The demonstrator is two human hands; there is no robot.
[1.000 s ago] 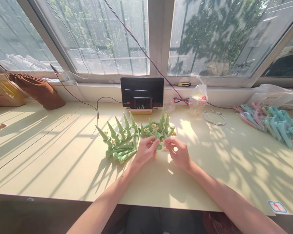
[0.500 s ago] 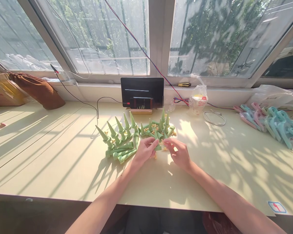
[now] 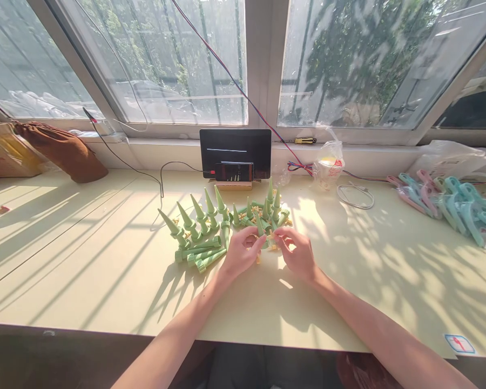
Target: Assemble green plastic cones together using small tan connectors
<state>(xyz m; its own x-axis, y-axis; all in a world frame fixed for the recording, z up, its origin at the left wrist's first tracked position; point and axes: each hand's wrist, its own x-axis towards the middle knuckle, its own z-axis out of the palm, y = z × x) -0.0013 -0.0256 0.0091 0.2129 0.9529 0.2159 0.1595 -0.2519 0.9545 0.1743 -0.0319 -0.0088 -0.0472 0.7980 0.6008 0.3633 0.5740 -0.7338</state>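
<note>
My left hand (image 3: pixel 243 253) and my right hand (image 3: pixel 298 254) meet above the table, their fingers closed in pinches. A small yellow plastic piece (image 3: pixel 270 236) shows between the fingertips of both. A green cone-shaped spike (image 3: pixel 260 226) stands right by my left fingers; whether they also touch it I cannot tell. Left of my hands, several green spikes with collars (image 3: pixel 201 214) stand in a slanting row. In front of that row lie green ribbed-capped tubes (image 3: pixel 204 254). Behind my hands is a cluster of more green spikes (image 3: pixel 270 201) and small yellow pieces, partly covered by my fingers.
A phone (image 3: pixel 234 172) leans against a black tablet (image 3: pixel 235 143) at the back. A bagged cup (image 3: pixel 329 165) and a coiled white cable (image 3: pixel 355 196) are to the right, with pastel clips (image 3: pixel 461 202) farther out. A brown pouch (image 3: pixel 67 148) lies at the left.
My right fingertips have come in to meet the left ones at the small yellow piece. The green spike base by my left thumb is more covered. The standing rows have not moved.
</note>
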